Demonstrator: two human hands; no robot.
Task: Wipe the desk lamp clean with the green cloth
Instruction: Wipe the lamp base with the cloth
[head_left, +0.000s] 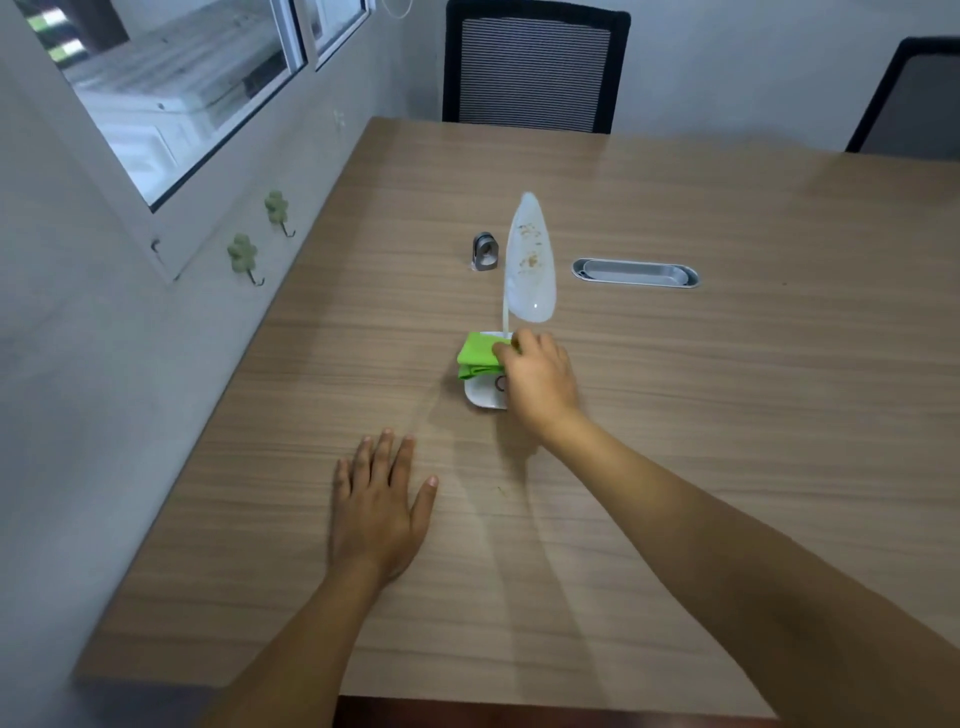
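Frame centre: my right hand (537, 382) pinches the green cloth (479, 356) on the lamp base (483, 396); my left hand (378, 512) lies spread; the lamp head (531, 260) is still stained.

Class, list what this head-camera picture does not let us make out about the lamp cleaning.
1. Right half of the lamp base: hidden under the right hand.
2. Right hand's fingers on the green cloth: curled under, so the grip is unclear.
3. Brown marks on the lamp head: too small to identify.
4. Small metal object behind the lamp: too small to name.
5. Far-right chair: cut off by the frame edge.
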